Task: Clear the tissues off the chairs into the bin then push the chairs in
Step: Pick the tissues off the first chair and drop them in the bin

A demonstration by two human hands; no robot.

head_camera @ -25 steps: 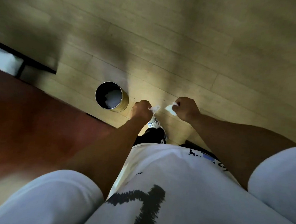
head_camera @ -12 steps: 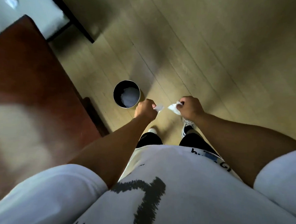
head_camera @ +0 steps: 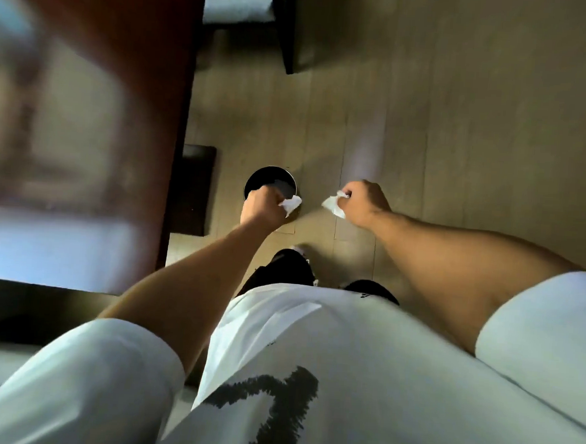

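Left hand (head_camera: pixel 263 204) fisted on tissue (head_camera: pixel 291 204) over bin (head_camera: pixel 270 181), right hand (head_camera: pixel 363 203) clutching second tissue (head_camera: pixel 333 205) beside it

Pretty dim overall, warm yellowish cast on the floor (head_camera: pixel 463 112); a pale streak of light lands on the boards just above the right hand (head_camera: pixel 363 203); the table (head_camera: pixel 96 113) is smeared with motion blur and carries a big washed-out bluish glare; the white shirt (head_camera: pixel 362 363) looks soft and bulges from the wide-angle lens; corners fall off darker; deep shadow under the chair (head_camera: pixel 240 2).
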